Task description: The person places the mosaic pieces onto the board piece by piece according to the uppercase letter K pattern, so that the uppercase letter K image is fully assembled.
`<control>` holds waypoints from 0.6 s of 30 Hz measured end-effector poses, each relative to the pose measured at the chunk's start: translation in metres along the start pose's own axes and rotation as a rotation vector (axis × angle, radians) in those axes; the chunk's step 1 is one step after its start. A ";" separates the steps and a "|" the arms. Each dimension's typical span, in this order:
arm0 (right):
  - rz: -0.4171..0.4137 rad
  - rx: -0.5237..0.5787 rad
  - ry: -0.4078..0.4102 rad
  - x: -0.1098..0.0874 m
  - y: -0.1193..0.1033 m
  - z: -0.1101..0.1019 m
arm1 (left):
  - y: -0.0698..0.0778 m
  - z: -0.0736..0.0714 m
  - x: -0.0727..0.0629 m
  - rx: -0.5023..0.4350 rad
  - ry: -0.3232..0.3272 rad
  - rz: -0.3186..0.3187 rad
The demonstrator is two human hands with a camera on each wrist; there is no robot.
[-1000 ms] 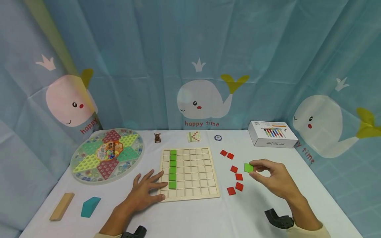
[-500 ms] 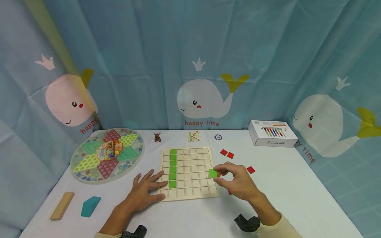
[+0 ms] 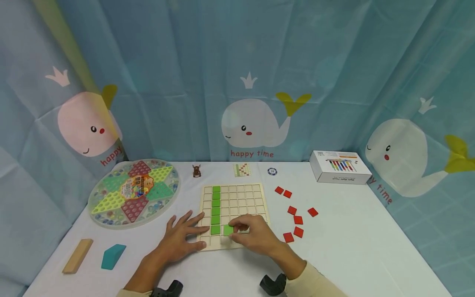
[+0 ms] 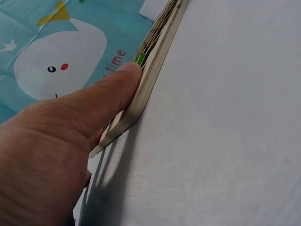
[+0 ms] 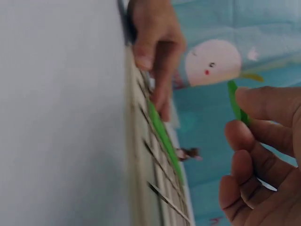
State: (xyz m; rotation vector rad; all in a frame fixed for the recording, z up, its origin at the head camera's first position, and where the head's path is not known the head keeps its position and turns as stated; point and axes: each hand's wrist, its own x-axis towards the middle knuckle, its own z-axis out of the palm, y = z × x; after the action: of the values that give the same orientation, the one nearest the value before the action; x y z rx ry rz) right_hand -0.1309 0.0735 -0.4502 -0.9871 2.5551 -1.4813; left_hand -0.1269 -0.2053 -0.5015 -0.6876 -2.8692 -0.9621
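Observation:
A pale wooden grid board (image 3: 245,206) lies on the table, with a column of several green tiles (image 3: 216,204) near its left side. My left hand (image 3: 182,240) rests on the board's left edge with its fingers spread; in the left wrist view its thumb (image 4: 113,87) lies on the rim. Between thumb and fingertips my right hand (image 3: 257,236) pinches another green tile (image 3: 228,230), just right of the column's lower end. The right wrist view has this tile (image 5: 233,99) held apart from the board (image 5: 136,155).
Several red tiles (image 3: 298,220) lie scattered right of the board. Behind it are a brown figurine (image 3: 196,171), a pattern card (image 3: 242,170) and a round chip (image 3: 272,171). A white box (image 3: 339,167), a round game board (image 3: 133,194), a teal block (image 3: 113,256) and a wooden block (image 3: 78,256) stand around.
My right hand has carried the green tile leftward from beside the red tiles to over the board, near the green column. My left hand has stayed in place.

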 end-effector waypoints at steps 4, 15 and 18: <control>0.027 -0.002 -0.054 0.009 0.006 0.017 | -0.002 0.000 0.000 0.003 0.007 0.009; 0.095 -0.207 -0.166 0.020 0.006 0.039 | -0.001 0.000 -0.001 0.013 0.013 0.030; 0.099 -0.241 -0.172 0.022 0.005 0.041 | -0.001 0.000 -0.001 0.019 0.011 0.028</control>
State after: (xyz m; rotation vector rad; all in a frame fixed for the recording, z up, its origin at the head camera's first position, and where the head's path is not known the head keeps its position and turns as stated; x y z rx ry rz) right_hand -0.1374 0.0319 -0.4712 -0.9482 2.6549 -1.0336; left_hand -0.1266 -0.2065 -0.5021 -0.7168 -2.8473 -0.9315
